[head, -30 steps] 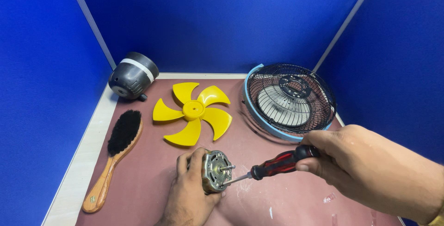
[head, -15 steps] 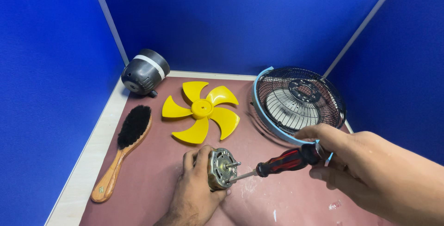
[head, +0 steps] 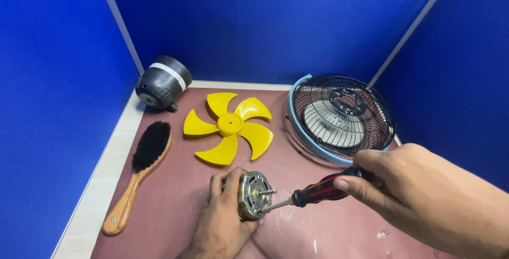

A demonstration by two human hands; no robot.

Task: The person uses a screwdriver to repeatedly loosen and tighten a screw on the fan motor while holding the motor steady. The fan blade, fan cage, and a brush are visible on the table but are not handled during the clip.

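A small metal fan motor (head: 253,195) is being held on its side against a reddish-brown table mat (head: 175,200) by the left hand (head: 222,216), whose fingers are being wrapped closed around the back of its body. The motor's shaft is being pointed toward the right hand (head: 419,198). A screwdriver with a red and black handle (head: 318,190) is being gripped firmly in that right hand, fingers and thumb closed around the handle's far end. Its metal tip is being pressed against the motor's face, just below the shaft.

Just beyond the held motor, a yellow five-bladed fan blade (head: 230,129) is lying flat. Beyond the right hand, a black wire fan guard with a light blue rim (head: 342,116) is being propped at a tilt. Left of the left hand, a wooden-handled brush with black bristles (head: 140,171) is lying on the mat, and farther beyond it a dark grey motor housing (head: 161,82) is lying near the corner of the blue walls.
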